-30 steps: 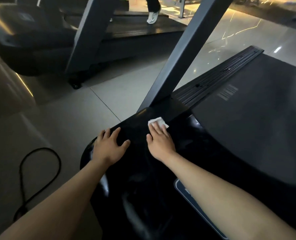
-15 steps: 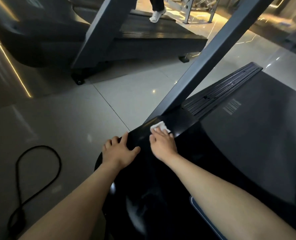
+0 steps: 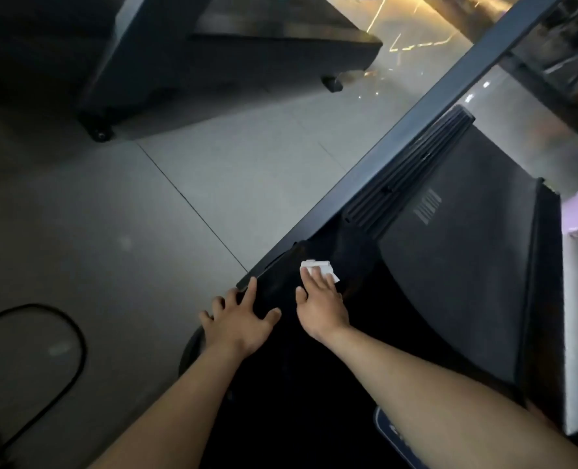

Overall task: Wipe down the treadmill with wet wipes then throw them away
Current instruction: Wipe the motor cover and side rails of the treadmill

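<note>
Our right hand (image 3: 321, 308) presses the white wipe (image 3: 318, 268) flat-fingered onto the treadmill's glossy black hood (image 3: 314, 384). Our left hand (image 3: 238, 321) rests beside it, fingers spread.

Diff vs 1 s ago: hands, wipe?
Right hand pushed the wipe slightly forward over the black hood; left hand slid forward along the hood's edge to the foot of the upright. Nothing gripped or released: both hands stay flat, wipe under the right hand.

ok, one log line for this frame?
phase: wiping | right hand: flat, presses wipe on treadmill cover by post | left hand: spread, rests on cover edge | wipe: not yet thrown away
</note>
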`<state>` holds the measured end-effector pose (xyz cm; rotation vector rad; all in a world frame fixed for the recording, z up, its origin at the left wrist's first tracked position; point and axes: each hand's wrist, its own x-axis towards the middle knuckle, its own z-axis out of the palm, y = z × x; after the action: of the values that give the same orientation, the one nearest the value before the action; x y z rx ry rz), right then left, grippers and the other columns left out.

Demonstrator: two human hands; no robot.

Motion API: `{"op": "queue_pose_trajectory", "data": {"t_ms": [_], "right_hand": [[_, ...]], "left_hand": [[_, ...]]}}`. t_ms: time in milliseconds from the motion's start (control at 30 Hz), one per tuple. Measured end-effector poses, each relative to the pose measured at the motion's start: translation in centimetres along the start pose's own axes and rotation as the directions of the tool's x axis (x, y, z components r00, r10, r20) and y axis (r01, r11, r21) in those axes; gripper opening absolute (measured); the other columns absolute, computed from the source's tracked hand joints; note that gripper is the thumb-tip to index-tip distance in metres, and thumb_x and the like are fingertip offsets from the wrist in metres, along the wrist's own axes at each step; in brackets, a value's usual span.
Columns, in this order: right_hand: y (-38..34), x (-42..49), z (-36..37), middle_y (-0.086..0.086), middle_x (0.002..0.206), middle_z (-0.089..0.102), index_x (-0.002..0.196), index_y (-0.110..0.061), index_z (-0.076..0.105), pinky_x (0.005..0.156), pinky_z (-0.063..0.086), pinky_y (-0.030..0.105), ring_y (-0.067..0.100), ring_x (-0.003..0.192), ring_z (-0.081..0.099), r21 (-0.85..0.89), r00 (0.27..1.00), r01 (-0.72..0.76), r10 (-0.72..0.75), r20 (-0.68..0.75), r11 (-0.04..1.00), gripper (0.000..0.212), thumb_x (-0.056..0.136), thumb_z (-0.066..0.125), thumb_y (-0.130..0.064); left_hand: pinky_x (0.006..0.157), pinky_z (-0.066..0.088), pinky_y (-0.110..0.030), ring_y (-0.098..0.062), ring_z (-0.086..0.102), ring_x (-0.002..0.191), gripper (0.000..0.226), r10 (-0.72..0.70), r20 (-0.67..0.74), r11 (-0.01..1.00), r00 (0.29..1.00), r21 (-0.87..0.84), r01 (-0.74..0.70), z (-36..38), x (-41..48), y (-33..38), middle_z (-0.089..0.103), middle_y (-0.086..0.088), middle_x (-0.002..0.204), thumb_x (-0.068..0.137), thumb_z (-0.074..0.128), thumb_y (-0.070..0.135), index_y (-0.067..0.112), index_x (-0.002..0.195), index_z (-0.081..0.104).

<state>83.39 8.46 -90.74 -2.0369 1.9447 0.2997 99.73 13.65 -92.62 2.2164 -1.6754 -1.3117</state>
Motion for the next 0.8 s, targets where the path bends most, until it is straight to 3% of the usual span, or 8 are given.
{"op": "queue_pose_trajectory", "data": {"t_ms": [133, 400, 633, 800], "right_hand": [[-0.6, 0.7, -0.6, -0.013, 0.163, 0.008, 0.157, -0.028, 0.017, 0.117, 0.026, 0.057, 0.021, 0.151, 0.003, 0.025, 0.994, -0.065, 0.063, 0.085, 0.998, 0.053, 0.105, 0.031, -0.033], [-3.5, 4.4, -2.5, -0.014, 0.166, -0.006, 0.157, -0.036, 0.012, 0.102, 0.016, 0.083, 0.021, 0.153, -0.019, 0.054, 0.951, -0.161, 0.14, 0.274, 0.985, 0.054, 0.106, 0.03, -0.032], [-3.2, 4.4, -3.0, -0.014, 0.167, -0.009, 0.158, -0.037, 0.011, 0.102, 0.014, 0.085, 0.018, 0.152, -0.022, 0.087, 0.945, -0.145, 0.112, 0.307, 0.985, 0.056, 0.106, 0.032, -0.03], [-3.2, 2.7, -3.2, -0.019, 0.167, -0.003, 0.159, -0.038, 0.014, 0.105, 0.011, 0.083, 0.012, 0.152, -0.019, 0.086, 0.935, -0.013, -0.018, 0.354, 0.996, 0.062, 0.105, 0.039, -0.021]], "left_hand": [[0.118, 0.012, -0.058, -0.036, 0.012, 0.151, 0.087, -0.021, 0.103, 1.0, 0.994, 0.02, 0.02, -1.1, 1.0, 0.8, 0.013, -0.001, 0.167, 0.092, 0.037, 0.075, 0.042, 0.159, -0.006], [0.117, 0.018, -0.059, -0.033, 0.012, 0.151, 0.087, -0.093, 0.206, 0.995, 0.974, 0.046, 0.086, -2.2, 1.9, 1.9, 0.006, 0.004, 0.169, 0.093, 0.041, 0.072, 0.046, 0.157, -0.012], [0.114, 0.022, -0.056, -0.031, 0.019, 0.148, 0.091, -0.151, 0.245, 0.986, 0.958, 0.108, 0.127, -2.5, 2.4, 2.6, 0.009, 0.008, 0.167, 0.091, 0.044, 0.071, 0.047, 0.156, -0.015], [0.116, 0.022, -0.054, -0.031, 0.021, 0.148, 0.093, -0.177, 0.28, 0.98, 0.943, 0.134, 0.144, -3.2, 2.7, 2.9, 0.013, 0.008, 0.167, 0.089, 0.047, 0.071, 0.046, 0.156, -0.012]]}}
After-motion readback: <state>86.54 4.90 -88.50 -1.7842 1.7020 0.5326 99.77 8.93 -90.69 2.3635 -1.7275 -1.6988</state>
